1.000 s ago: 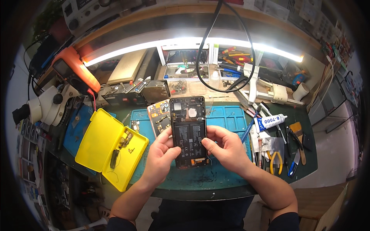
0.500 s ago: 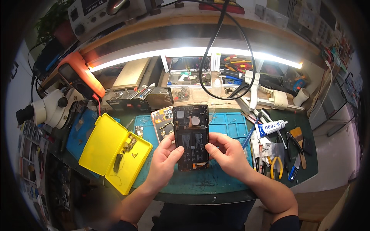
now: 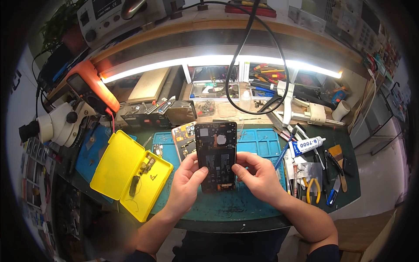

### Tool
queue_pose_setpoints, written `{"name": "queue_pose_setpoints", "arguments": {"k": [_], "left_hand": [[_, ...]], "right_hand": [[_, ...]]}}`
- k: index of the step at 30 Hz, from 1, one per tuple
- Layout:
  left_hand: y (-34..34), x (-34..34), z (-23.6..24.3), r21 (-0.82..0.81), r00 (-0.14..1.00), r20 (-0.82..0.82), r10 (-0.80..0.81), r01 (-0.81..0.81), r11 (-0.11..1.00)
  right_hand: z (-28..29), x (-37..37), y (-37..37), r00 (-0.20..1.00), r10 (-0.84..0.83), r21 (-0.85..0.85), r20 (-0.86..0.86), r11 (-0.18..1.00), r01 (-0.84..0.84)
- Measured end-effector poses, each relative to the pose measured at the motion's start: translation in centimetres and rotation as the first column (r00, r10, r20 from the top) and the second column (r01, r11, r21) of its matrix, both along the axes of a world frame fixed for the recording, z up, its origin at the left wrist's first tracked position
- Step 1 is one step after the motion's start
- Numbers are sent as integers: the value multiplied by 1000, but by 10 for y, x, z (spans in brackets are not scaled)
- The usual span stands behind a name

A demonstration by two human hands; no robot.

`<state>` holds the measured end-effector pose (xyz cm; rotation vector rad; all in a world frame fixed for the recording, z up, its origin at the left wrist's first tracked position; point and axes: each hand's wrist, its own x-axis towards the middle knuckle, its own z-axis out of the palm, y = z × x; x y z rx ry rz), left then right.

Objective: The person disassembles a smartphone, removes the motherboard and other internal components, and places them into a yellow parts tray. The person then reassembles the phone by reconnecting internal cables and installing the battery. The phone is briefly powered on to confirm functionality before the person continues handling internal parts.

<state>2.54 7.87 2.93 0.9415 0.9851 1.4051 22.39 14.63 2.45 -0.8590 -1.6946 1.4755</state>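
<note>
An opened smartphone stands up between my hands, its inner side with the black battery and dark frame turned toward me. My left hand grips its left edge, thumb on the front and fingers behind. On the opposite edge my right hand closes the same way, its thumb pressed near the battery. Behind the phone, partly hidden by it, rests another phone part with exposed boards. Just left of my left hand lies an open yellow case holding small phone parts and a thin wire.
A blue repair mat covers the bench's middle. To the right lie a glue tube, yellow-handled pliers and a brush. An orange multimeter and a white microscope stand left. A black cable loop hangs ahead.
The phone has tilted slightly, its top edge a little lower and its inner face darker. Both hands keep the same hold.
</note>
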Motion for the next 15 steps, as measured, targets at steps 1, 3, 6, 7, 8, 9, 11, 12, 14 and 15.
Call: {"name": "queue_pose_setpoints", "arguments": {"k": [1, 3, 6, 7, 8, 9, 11, 12, 14, 15], "left_hand": [[0, -1, -1, 0, 1000, -2, 0, 0, 1000], [0, 0, -1, -3, 1000, -4, 2, -2, 1000], [0, 0, -1, -9, 1000, -7, 9, -9, 1000], [0, 1, 0, -10, 1000, -10, 11, -12, 1000], [0, 1, 1, -10, 1000, -13, 14, -14, 1000], [0, 1, 2, -11, 1000, -11, 12, -12, 1000], [0, 1, 2, -13, 1000, -7, 8, -9, 1000], [0, 1, 2, -12, 1000, -7, 6, -6, 1000], [0, 0, 1, -9, 1000, -7, 1, -1, 1000], [0, 0, 1, -10, 1000, -6, -1, 1, 1000]], "right_hand": [[0, 0, 0, 1000, 0, 1, -1, 1000, 0], [0, 0, 0, 1000, -4, 2, -2, 1000, 4], [0, 0, 0, 1000, -6, 5, -1, 1000, 6], [0, 0, 0, 1000, -6, 7, 0, 1000, 6], [0, 0, 0, 1000, -6, 6, 1, 1000, 6], [0, 0, 0, 1000, -6, 5, 2, 1000, 6], [0, 0, 0, 1000, -7, 5, 2, 1000, 7], [0, 0, 0, 1000, -7, 7, 1, 1000, 7], [0, 0, 0, 1000, -8, 8, 0, 1000, 8], [0, 0, 0, 1000, -9, 8, -1, 1000, 9]]}}
